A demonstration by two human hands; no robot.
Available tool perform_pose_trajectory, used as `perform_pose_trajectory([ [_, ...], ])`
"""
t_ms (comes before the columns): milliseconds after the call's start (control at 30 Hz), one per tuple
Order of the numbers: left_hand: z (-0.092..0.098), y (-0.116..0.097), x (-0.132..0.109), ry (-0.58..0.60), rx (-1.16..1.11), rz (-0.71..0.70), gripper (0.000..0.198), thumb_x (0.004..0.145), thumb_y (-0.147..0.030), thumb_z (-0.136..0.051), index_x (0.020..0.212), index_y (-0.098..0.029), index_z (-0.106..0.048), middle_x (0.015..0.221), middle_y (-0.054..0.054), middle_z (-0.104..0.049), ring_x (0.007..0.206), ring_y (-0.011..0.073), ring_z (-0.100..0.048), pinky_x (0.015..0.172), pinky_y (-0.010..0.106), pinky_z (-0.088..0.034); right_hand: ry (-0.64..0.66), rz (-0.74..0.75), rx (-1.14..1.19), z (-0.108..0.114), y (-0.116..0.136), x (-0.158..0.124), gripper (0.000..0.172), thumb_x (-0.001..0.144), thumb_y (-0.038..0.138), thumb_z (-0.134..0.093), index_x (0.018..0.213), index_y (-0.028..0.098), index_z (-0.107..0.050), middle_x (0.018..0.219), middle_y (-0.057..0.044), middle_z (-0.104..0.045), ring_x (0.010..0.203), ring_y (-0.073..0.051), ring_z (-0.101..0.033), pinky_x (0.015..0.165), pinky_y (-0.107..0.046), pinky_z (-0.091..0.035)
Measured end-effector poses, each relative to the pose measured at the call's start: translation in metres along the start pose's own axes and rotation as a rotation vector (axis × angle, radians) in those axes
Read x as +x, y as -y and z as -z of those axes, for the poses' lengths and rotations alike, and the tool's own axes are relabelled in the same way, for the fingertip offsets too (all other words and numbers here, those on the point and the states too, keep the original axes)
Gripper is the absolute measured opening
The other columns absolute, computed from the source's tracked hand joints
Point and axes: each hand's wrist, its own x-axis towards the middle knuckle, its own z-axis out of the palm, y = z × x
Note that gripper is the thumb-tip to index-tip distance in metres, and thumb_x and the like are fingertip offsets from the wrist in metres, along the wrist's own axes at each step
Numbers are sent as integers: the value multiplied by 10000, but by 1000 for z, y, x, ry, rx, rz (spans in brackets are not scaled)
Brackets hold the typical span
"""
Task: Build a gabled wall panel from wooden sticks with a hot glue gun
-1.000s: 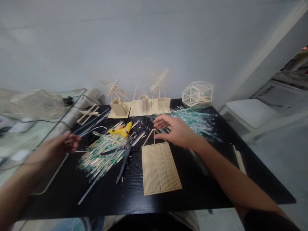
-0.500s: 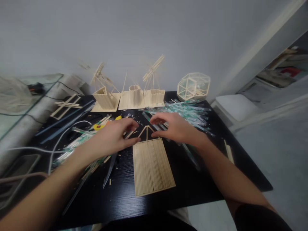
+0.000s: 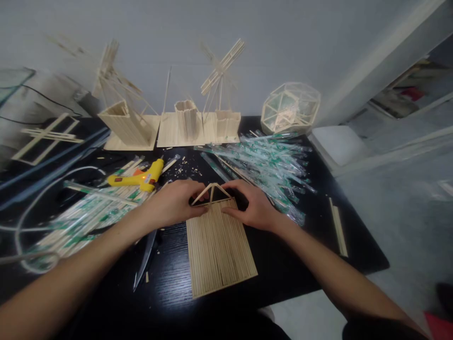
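Note:
A flat panel of chopsticks [image 3: 220, 250] laid side by side rests on the black table in front of me. Thin sticks form a small peaked frame [image 3: 211, 191] at its far edge. My left hand [image 3: 179, 200] grips the panel's far left corner, thumb on top and fingers curled behind the edge. At the far right corner, my right hand [image 3: 256, 205] holds it the same way, thumb lying on the sticks. The fingertips behind the edge are partly hidden.
A yellow glue gun [image 3: 139, 178] lies left, near wrapped chopsticks [image 3: 95, 212] and scissors or a blade [image 3: 145, 259]. Green-printed wrappers [image 3: 272, 160] pile up right. Stick-built windmill models [image 3: 186, 123] and a many-sided frame [image 3: 292, 108] stand behind. Loose sticks [image 3: 338, 226] lie right.
My hands have moved from hovering around the peaked frame to holding the panel's far corners. The view has shifted, with the glue gun now fully visible beyond my left arm.

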Motion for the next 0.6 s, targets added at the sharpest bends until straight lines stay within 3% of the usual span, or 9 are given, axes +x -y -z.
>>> perform_pose_trajectory([
  [267,-14,-2,0,-27,64,13,128,893,-355,-647,879,-244,-710,825,7,-739,760,194,-690,679,312,-455,52,-3,-36,-7,-7,-2,508,870,306,-791,1335,248,-596,1319,-107,-697,1237,-287,-662,1080,-481,-515],
  [400,-16,-2,0,-78,33,-21,107,873,-315,-670,941,-259,-730,894,7,-762,794,196,-699,698,312,-468,49,-15,-36,-7,-10,-3,543,861,331,-806,1348,243,-583,1330,-113,-695,1231,-288,-669,1077,-482,-520],
  [600,-18,-6,0,-97,-8,-34,89,871,-294,-667,898,-246,-737,815,0,-757,698,167,-675,661,295,-477,55,-36,-28,-7,-12,-3,565,862,370,-810,1359,234,-578,1315,-121,-703,1220,-295,-675,1062,-483,-530],
])
